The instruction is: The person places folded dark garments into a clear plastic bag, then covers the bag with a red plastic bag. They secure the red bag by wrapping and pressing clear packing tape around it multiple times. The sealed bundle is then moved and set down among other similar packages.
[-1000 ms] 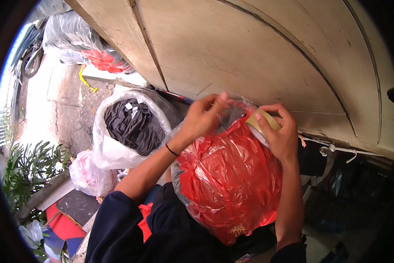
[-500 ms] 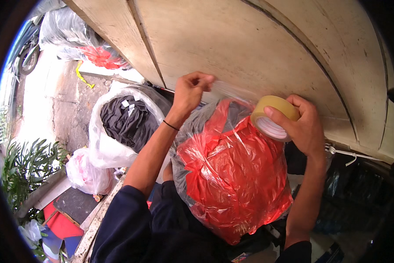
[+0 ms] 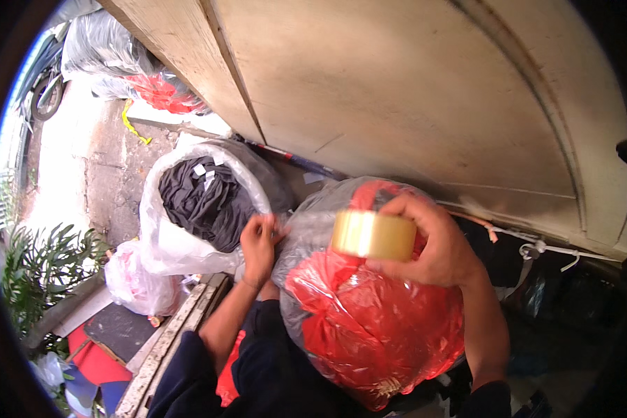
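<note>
In front of me stands a stuffed bag (image 3: 383,327) of red and clear-grey plastic, bulging and tied-looking near its top. My right hand (image 3: 439,244) grips a yellowish roll of packing tape (image 3: 372,235) over the upper part of this bag, its thumb and fingers on either side. To the left, my closed left hand (image 3: 260,244) pinches the tape's free end, and a faint clear strip runs from it toward the roll. That hand is beside the rim of a white sack (image 3: 177,254) filled with dark cloth.
A wooden panel (image 3: 397,104) rises behind the bag. At the left are a knotted whitish plastic bag (image 3: 142,279), a leafy plant (image 3: 41,265) and a worn ledge (image 3: 174,341). More filled bags (image 3: 111,45) sit at the far left; a white cord (image 3: 571,251) crosses at right.
Both hands have come nearer to me and to the left, the right one carrying the tape roll lower across the bag. My left hand has dropped from beside the panel to the sack's rim.
</note>
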{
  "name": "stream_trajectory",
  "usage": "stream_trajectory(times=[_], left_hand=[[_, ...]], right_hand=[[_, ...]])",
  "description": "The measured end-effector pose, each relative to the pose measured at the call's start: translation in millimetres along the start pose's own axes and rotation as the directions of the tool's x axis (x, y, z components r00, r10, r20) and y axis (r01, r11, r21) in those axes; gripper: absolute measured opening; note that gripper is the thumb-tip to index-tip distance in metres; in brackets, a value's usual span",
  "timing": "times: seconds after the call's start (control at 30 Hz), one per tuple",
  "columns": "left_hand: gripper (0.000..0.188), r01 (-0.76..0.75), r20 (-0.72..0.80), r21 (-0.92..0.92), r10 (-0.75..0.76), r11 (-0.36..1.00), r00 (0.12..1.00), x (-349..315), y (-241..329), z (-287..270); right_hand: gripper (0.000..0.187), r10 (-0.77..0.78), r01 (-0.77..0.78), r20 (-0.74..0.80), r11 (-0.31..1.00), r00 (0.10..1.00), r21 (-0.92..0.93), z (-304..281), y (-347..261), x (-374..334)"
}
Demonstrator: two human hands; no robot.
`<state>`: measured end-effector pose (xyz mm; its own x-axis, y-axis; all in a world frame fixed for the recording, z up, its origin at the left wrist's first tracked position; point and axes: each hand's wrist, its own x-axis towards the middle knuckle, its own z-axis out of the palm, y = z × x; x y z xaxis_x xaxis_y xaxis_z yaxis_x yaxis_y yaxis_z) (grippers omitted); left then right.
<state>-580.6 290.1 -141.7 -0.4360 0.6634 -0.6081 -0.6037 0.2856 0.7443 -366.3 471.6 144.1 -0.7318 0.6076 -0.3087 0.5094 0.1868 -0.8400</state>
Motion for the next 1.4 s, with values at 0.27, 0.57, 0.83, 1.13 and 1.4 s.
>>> stream_trajectory(times=[0.27, 0.57, 0.83, 1.13, 1.4], left_hand=[[0.03, -0.208, 0.307, 0.165, 0.15, 0.964, 0.94, 115, 52, 81], [0.031, 0.019, 0.348, -0.162, 0.039, 0.987, 0.937, 117, -37, 61], [0.027, -0.184, 0.466, 0.682, -0.227, 0.708, 0.855, 193, -8, 136], [0.024, -0.446, 0.48, 0.874, -0.481, 0.193, 0.733, 260, -71, 127], [0.022, -0.406, 0.364, 0.908, -0.284, -0.104, 0.887, 249, -106, 77]], right_hand=[[0.049, -0.183, 0.175, -0.333, 0.983, 0.925, -0.055, -8, 55, 51], [0.058, -0.229, 0.112, -0.555, 0.965, 0.8, -0.238, 56, 79, 30], [0.053, 0.319, -0.334, -0.367, 0.942, 0.874, 0.025, 27, 3, 38], [0.051, 0.478, -0.329, -0.271, 0.83, 0.835, 0.45, 19, 56, 76], [0.046, 0.292, -0.27, -0.359, 0.956, 0.887, 0.112, 20, -3, -2]])
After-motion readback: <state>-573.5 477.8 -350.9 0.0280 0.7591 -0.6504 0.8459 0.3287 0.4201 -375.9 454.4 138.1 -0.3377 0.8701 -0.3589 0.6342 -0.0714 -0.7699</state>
